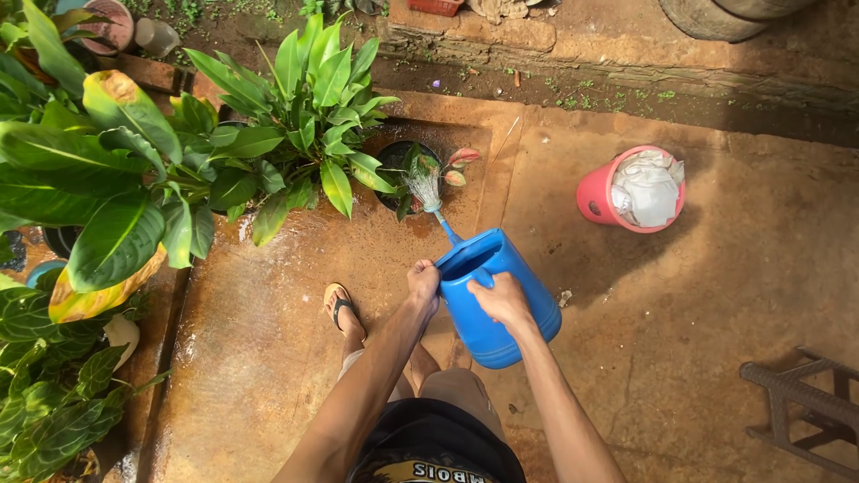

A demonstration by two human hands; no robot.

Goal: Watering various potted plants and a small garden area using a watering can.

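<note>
Both hands were closed on a blue watering can [501, 300], held tilted above the wet concrete floor [680, 304]. The left hand [424, 281] gripped the rim of the can's open top, fingers curled over the edge; the right hand [503, 300] was wrapped around the can's upper body just beside it — likely at the handle, which the hand hid. From the grip, the spout [445, 227] ran forward and away, and water sprayed from its tip onto a small plant in a black pot [404, 170]. Further ahead and to the left of the hands stood large leafy plants [304, 107]. Off to the right of the can sat a pink bucket [598, 199] with white cloth [646, 188] inside — well apart. A sandalled foot [344, 313] stood just left of the left wrist.
</note>
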